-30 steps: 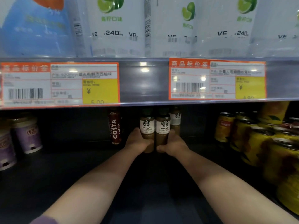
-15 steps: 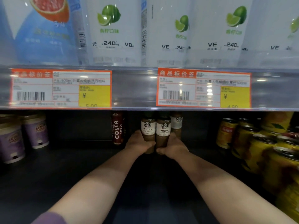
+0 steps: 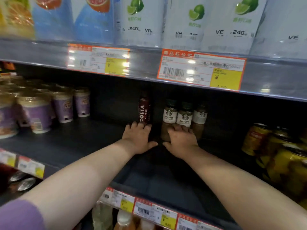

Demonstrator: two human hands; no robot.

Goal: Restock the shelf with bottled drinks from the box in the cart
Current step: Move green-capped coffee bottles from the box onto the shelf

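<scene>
Latte bottles (image 3: 169, 117), three visible, stand upright in a tight cluster at the back of the dark shelf (image 3: 83, 140), about mid-width. The Costa coffee bottle (image 3: 144, 110) stands alone just left of them, also at the back. The person's right hand (image 3: 181, 141) lies palm down, its fingers fairly straight and spread against the lower fronts of the latte bottles, gripping none. The left hand (image 3: 138, 138) is likewise flat, fingertips touching the base of the Costa bottle and thumb out sideways. Purple cups (image 3: 63, 105) stand toward the shelf's left end, yellow cans (image 3: 282, 155) at its right end. Price tags (image 3: 201, 70) hang on the front edge of the shelf above, which carries lime-labelled bottles (image 3: 137, 22).
</scene>
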